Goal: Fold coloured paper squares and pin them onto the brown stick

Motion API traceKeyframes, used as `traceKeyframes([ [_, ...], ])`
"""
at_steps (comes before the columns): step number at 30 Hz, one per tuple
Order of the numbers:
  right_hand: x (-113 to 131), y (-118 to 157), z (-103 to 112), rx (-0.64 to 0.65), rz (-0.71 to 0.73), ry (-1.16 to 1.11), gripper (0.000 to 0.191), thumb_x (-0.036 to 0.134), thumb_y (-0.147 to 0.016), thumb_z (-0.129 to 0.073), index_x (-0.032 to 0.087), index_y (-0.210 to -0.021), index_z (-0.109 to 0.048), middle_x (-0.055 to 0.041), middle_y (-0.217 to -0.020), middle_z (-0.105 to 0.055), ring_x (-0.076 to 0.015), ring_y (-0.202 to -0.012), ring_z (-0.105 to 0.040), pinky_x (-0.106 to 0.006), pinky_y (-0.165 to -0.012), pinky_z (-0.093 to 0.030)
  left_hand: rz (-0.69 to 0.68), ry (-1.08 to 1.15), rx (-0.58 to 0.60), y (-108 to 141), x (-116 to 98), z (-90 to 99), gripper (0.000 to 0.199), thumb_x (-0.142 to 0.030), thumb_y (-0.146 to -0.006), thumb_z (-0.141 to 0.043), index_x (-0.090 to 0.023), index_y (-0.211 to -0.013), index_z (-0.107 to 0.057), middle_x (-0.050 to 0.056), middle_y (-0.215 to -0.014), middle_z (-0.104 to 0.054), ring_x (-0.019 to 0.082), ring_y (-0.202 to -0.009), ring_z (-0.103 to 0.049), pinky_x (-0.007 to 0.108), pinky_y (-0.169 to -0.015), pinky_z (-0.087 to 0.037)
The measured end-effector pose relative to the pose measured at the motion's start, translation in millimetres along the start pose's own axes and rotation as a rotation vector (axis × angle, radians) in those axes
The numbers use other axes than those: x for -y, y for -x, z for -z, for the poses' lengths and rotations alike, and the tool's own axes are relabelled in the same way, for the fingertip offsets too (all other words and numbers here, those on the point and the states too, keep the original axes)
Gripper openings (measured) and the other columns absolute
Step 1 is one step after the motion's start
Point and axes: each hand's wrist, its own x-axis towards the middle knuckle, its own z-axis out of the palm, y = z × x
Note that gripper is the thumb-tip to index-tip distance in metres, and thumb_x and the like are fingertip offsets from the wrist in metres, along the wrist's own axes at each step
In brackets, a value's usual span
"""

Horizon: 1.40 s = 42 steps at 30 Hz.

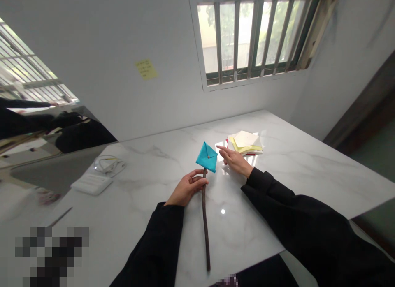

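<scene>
A blue paper pinwheel (207, 157), its folded points meeting at a small pin in the middle, sits at the top of a thin brown stick (205, 225). My left hand (190, 184) grips that stick just below the paper, thumb and fingers closed around it. The stick's lower end reaches toward the near edge of the table. To the right of the pinwheel, my right hand (233, 158) has its fingers stretched out and holds nothing; a small gap separates it from the blue paper.
Folded white and yellow papers (245, 142) lie beyond my right hand on the marbled table (154, 155). A white box (91, 183) and a coiled cable (108, 163) rest at the left. A yellow note (146, 69) sticks to the wall below a barred window (251, 38).
</scene>
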Motion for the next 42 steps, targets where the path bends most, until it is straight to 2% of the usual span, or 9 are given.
traceKeyframes([
  [3, -2.5, -2.8, 2.7, 0.100, -0.079, 0.120, 0.089, 0.073, -0.105, -0.019, 0.016, -0.067, -0.076, -0.0098, -0.057, -0.062, -0.0238, -0.066, -0.064, -0.033, -0.077, -0.045, 0.002, 0.013, -0.013, 0.5, -0.8, -0.2, 0.062, -0.041, -0.064, -0.097, -0.016, -0.114, -0.070, 0.004, -0.085, -0.073, 0.014, -0.077, -0.062, 0.025, -0.073, -0.045],
  [6, -5.0, -4.1, 2.9, 0.077, -0.089, 0.148, 0.089, 0.072, -0.106, -0.017, 0.018, -0.055, -0.067, -0.0119, -0.061, -0.065, -0.0235, -0.068, -0.065, -0.033, -0.078, -0.044, 0.010, 0.015, -0.023, 1.4, -2.4, -1.0, 0.063, -0.041, -0.064, -0.097, -0.016, -0.114, -0.069, 0.004, -0.085, -0.073, 0.013, -0.076, -0.061, 0.025, -0.071, -0.043],
  [15, 1.1, 1.0, 3.8, -0.041, 0.017, -0.045, 0.072, 0.071, -0.106, -0.029, 0.017, -0.132, -0.069, -0.0028, -0.073, -0.068, -0.0207, -0.074, -0.065, -0.030, -0.077, -0.045, 0.002, 0.009, -0.022, 1.6, -2.9, -2.5, 0.059, -0.039, -0.066, -0.096, -0.016, -0.113, -0.070, 0.005, -0.086, -0.073, 0.015, -0.076, -0.062, 0.026, -0.071, -0.044],
  [19, 1.7, -0.3, 3.0, 0.162, -0.021, 0.012, 0.089, 0.073, -0.105, -0.018, 0.016, -0.065, -0.074, -0.0060, -0.058, -0.062, -0.0186, -0.063, -0.061, -0.031, -0.076, -0.044, -0.008, 0.007, -0.018, 1.6, -2.1, -2.2, 0.058, -0.040, -0.067, -0.095, -0.016, -0.114, -0.070, 0.005, -0.087, -0.073, 0.015, -0.077, -0.063, 0.027, -0.072, -0.046],
  [22, -0.6, -1.8, 1.6, 0.141, -0.051, 0.058, 0.087, 0.069, -0.107, -0.020, 0.018, -0.051, -0.062, -0.0069, -0.057, -0.062, -0.0175, -0.062, -0.060, -0.030, -0.077, -0.043, -0.008, 0.014, -0.025, 1.6, -2.1, -2.1, 0.060, -0.040, -0.065, -0.096, -0.016, -0.114, -0.070, 0.005, -0.086, -0.073, 0.015, -0.076, -0.063, 0.026, -0.071, -0.046],
  [29, -2.3, -0.4, 0.8, 0.028, 0.040, 0.047, 0.068, 0.063, -0.109, -0.029, 0.016, -0.107, -0.078, -0.0040, -0.071, -0.066, -0.0198, -0.073, -0.063, -0.029, -0.076, -0.042, -0.004, 0.013, -0.027, 1.5, -2.1, -2.2, 0.060, -0.040, -0.066, -0.096, -0.016, -0.114, -0.070, 0.005, -0.086, -0.073, 0.014, -0.076, -0.063, 0.026, -0.072, -0.046],
  [36, 5.7, 4.5, 8.0, -0.144, 0.126, -0.063, 0.074, 0.069, -0.106, -0.030, 0.022, -0.161, -0.043, -0.0005, -0.076, -0.063, -0.0218, -0.074, -0.062, -0.033, -0.081, -0.046, 0.004, -0.011, -0.008, 1.5, -2.3, -2.1, 0.058, -0.039, -0.068, -0.095, -0.017, -0.115, -0.071, 0.005, -0.088, -0.074, 0.016, -0.079, -0.065, 0.027, -0.073, -0.046],
  [40, 1.1, -0.5, 7.8, 0.017, 0.061, 0.018, 0.081, 0.071, -0.106, -0.021, 0.015, -0.108, -0.081, -0.0069, -0.068, -0.063, -0.0243, -0.073, -0.064, -0.037, -0.085, -0.046, -0.003, -0.009, 0.001, 1.6, -2.3, -2.4, 0.057, -0.039, -0.067, -0.096, -0.017, -0.113, -0.072, 0.005, -0.086, -0.074, 0.016, -0.078, -0.064, 0.027, -0.073, -0.045],
  [42, -2.9, -3.2, 5.7, 0.122, -0.003, 0.088, 0.088, 0.072, -0.105, -0.019, 0.016, -0.067, -0.075, -0.0101, -0.059, -0.060, -0.0246, -0.066, -0.063, -0.039, -0.084, -0.046, -0.001, -0.001, -0.003, 1.9, -2.6, -2.7, 0.057, -0.039, -0.066, -0.096, -0.016, -0.113, -0.071, 0.005, -0.086, -0.073, 0.015, -0.076, -0.064, 0.027, -0.073, -0.045],
])
